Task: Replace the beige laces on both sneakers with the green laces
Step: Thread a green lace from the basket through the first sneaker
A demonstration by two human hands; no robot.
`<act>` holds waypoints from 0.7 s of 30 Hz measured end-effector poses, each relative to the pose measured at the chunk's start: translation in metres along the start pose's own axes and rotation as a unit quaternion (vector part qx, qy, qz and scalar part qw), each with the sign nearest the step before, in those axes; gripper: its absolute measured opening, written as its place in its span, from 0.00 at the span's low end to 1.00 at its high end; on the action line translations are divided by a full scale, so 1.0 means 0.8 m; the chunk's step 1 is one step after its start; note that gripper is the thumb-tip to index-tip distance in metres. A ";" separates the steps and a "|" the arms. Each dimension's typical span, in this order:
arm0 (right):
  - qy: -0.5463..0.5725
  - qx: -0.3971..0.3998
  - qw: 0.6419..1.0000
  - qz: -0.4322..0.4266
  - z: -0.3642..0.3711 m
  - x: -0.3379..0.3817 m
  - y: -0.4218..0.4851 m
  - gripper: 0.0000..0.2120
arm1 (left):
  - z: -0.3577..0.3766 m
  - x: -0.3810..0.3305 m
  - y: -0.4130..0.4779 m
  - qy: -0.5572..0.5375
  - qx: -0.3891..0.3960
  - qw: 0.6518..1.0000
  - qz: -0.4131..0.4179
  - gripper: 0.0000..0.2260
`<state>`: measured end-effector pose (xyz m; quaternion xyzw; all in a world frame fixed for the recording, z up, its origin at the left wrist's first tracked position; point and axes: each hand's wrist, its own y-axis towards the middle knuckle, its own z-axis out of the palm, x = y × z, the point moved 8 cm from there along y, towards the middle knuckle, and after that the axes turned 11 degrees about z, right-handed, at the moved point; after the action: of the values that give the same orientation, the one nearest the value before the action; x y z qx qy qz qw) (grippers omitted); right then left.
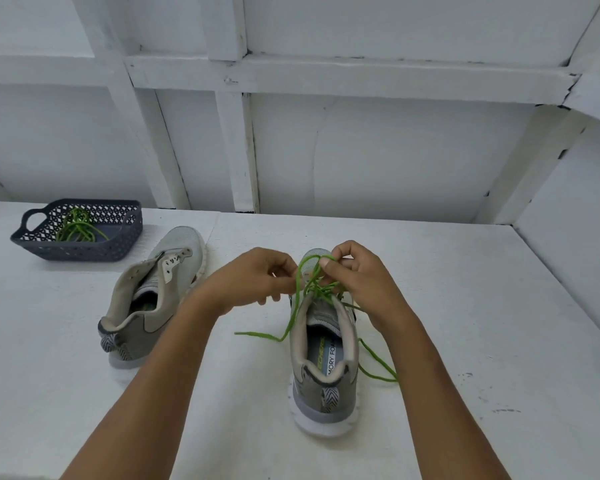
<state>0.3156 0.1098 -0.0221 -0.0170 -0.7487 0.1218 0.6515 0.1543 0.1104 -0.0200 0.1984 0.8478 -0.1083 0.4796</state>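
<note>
Two grey sneakers stand on the white table, heels toward me. The right sneaker (324, 362) carries a green lace (300, 271) through its eyelets; loose ends trail to the left and right of it. Above its tongue my right hand (357, 275) pinches a loop of that lace. My left hand (253, 275) pinches the lace from the other side. The left sneaker (153, 296) has no lace in its eyelets, tongue pulled open. A second green lace (78, 228) lies coiled in the basket.
A dark grey perforated basket (118, 252) sits at the table's back left. White wall panels with beams rise right behind the table (465, 306), and a side wall closes in on the right.
</note>
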 end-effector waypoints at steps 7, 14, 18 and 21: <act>0.052 -0.010 0.998 0.024 -0.003 -0.004 0.004 0.07 | 0.021 -0.002 0.003 -0.125 -0.026 0.991 0.046 0.10; 0.084 0.005 0.994 0.071 -0.007 -0.025 0.007 0.07 | 0.007 0.007 0.003 -0.478 -0.104 0.869 0.076 0.13; 0.046 0.027 0.997 0.061 -0.002 -0.025 0.007 0.06 | 0.004 0.015 0.006 -0.571 -0.164 0.803 0.048 0.11; -0.042 0.056 0.997 0.040 0.000 -0.023 0.003 0.07 | 0.001 0.020 0.006 -0.449 -0.147 0.881 0.000 0.07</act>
<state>0.3181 0.1084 -0.0400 -0.0051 -0.7659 0.1904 0.6141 0.1497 0.1183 -0.0337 0.0552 0.5475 -0.0598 0.8329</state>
